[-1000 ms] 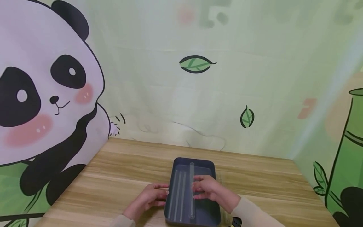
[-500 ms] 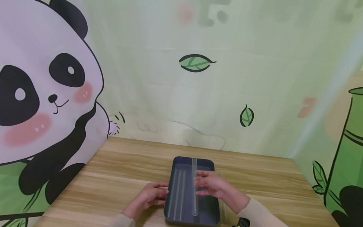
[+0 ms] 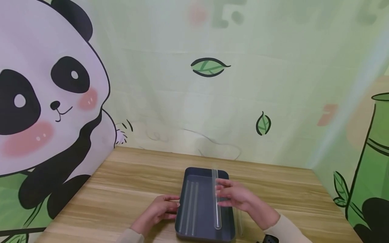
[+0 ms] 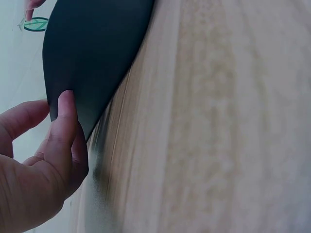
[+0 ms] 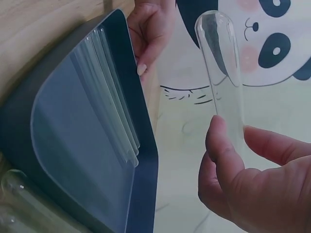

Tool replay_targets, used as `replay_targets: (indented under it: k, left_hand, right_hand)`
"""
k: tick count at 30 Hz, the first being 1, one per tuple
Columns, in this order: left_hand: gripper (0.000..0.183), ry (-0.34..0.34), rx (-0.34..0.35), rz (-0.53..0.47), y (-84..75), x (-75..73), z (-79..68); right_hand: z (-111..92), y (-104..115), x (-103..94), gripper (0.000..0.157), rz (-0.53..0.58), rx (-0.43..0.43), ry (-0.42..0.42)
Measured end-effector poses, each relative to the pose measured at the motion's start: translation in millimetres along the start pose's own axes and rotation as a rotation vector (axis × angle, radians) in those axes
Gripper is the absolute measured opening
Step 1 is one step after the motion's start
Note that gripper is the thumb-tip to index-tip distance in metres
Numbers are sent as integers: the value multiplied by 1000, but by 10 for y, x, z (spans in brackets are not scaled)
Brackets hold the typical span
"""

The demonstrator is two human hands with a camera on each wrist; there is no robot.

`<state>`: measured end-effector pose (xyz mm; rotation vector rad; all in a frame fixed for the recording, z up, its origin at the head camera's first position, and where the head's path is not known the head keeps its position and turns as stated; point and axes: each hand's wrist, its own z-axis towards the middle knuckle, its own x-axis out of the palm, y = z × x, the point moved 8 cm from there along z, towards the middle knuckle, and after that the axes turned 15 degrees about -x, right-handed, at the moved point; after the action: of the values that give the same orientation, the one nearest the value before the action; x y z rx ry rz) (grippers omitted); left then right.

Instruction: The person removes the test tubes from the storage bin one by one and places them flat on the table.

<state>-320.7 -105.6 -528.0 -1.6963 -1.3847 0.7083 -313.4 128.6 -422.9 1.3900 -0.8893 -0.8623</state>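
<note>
In the head view a dark blue rectangular tray (image 3: 205,233) lies on the table, with three clear glass test tubes (image 3: 188,209) side by side along its left wall. My right hand (image 3: 238,195) pinches another clear test tube (image 5: 221,53) between thumb and fingers. That tube is raised above the tray, its rounded end toward me, and overlaps the tray's right half in the head view. My left hand (image 3: 161,209) is at the tray's left side, its fingertips touching the outer wall (image 4: 97,53) in the left wrist view. No tube is in my left hand.
More clear glass tubes (image 5: 39,208) lie on the table just right of the tray, partly hidden by the right arm in the head view. The wooden table (image 3: 143,168) ends at a green cloth backdrop (image 3: 170,101) with a printed panda. A dark watch (image 3: 270,239) is on the right wrist.
My right hand has moved rightward with its test tube, from the tray's middle to over its right half. The left hand, the tray and the three tubes stay in place.
</note>
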Motion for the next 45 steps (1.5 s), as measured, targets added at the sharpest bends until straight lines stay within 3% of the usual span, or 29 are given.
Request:
replay_targets:
  k: [30,45]
  left_hand:
    - [53,-16,-11,4,-8,-10,-19]
    - [52,-23,-13,9,3,-16,-7]
  right_hand:
    - [-312,85,-518,72,-55,-45,10]
    - [-412,90,-903,72,-210,-3,-45]
